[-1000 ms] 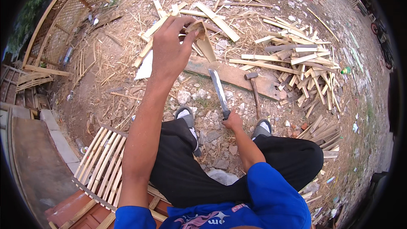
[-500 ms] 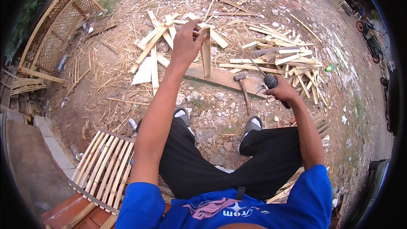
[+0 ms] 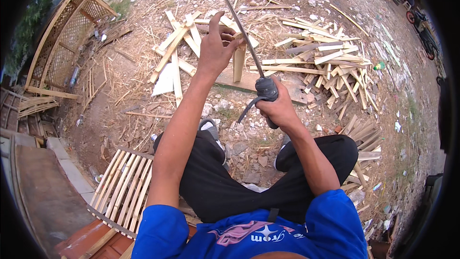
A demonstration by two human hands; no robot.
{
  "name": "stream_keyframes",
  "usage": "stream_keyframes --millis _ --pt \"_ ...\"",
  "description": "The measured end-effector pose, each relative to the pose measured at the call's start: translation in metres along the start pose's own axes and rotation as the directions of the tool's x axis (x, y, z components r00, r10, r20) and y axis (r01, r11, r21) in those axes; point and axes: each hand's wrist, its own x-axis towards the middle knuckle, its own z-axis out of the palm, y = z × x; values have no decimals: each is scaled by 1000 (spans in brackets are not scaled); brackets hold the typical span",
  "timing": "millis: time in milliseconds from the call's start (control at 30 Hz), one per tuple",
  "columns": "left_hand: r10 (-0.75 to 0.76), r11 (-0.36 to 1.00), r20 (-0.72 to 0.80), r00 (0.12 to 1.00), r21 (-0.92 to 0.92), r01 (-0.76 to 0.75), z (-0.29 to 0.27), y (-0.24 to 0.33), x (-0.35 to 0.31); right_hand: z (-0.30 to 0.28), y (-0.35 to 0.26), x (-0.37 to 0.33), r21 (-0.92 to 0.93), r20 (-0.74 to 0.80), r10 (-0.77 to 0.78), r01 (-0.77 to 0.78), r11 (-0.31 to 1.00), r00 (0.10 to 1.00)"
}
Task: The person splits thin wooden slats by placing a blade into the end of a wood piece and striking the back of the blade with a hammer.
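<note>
My left hand (image 3: 218,50) pinches the upper end of a pale split bamboo piece (image 3: 238,64), its index finger raised. The piece stands upright on a long wooden board (image 3: 300,94) lying on the ground. Closed round the black wrapped handle of a machete (image 3: 242,28) is my right hand (image 3: 279,107). The long thin blade points up and away, passing just right of my left fingertips and in front of the bamboo. A loose black strap hangs from the handle. The hammer seen earlier beside the board is hidden now.
Split pieces lie heaped at the right (image 3: 330,57), with a crossed stack (image 3: 175,52) at the far left. A slatted panel (image 3: 122,187) rests near my left side, and a lattice frame (image 3: 60,43) stands beyond. Stones and shavings cover the ground between my feet.
My right hand has moved left and raised the machete, its blade swinging upright beside my left hand. The bamboo piece still stands on the board; my left index finger has lifted.
</note>
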Motion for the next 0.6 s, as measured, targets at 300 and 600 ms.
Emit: stream_keyframes --millis 300,600 --pt "-30 1000 16 999 6 30 5 3 -1 3 -4 6 44 -26 0 2 999 1000" --pt "0 1000 2 1000 -16 0 4 4 -4 4 -6 4 63 19 -3 2 998 1000"
